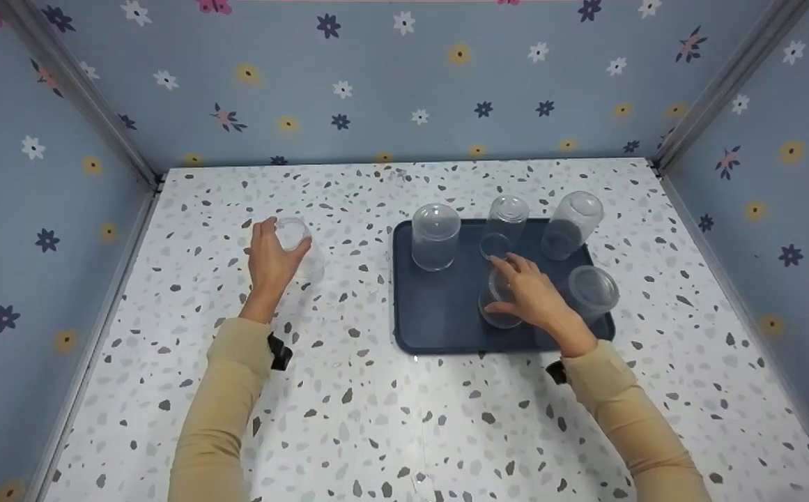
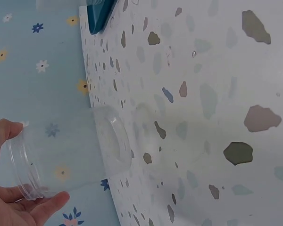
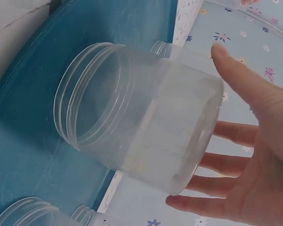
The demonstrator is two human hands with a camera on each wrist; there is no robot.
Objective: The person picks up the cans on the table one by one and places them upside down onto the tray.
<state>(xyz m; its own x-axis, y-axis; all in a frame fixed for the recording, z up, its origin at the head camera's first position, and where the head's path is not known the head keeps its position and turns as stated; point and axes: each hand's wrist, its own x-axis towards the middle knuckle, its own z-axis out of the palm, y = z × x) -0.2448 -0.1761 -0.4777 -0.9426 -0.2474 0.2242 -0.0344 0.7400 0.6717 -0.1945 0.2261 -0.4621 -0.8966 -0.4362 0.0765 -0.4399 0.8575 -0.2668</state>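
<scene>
My left hand (image 1: 270, 263) pinches a clear plastic jar (image 2: 68, 150) by its threaded rim, thumb on one side and fingers on the other. That jar stands mouth up, its base close over the speckled table left of the tray. Over the dark blue tray (image 1: 439, 324), my right hand (image 1: 538, 296) spreads around the upper end of another clear jar (image 3: 151, 117). This one is mouth down, its threads against the tray. In the right wrist view the thumb is apart from the jar wall, and the fairly straight fingers lie partly behind its base.
More clear jars stand mouth down on the tray: one at the back left (image 1: 435, 237), one at the back middle (image 1: 505, 226), one at the back right (image 1: 573, 223), and another jar (image 1: 592, 289) beside my right wrist. Flower-patterned panels (image 1: 404, 84) enclose the table's back and sides.
</scene>
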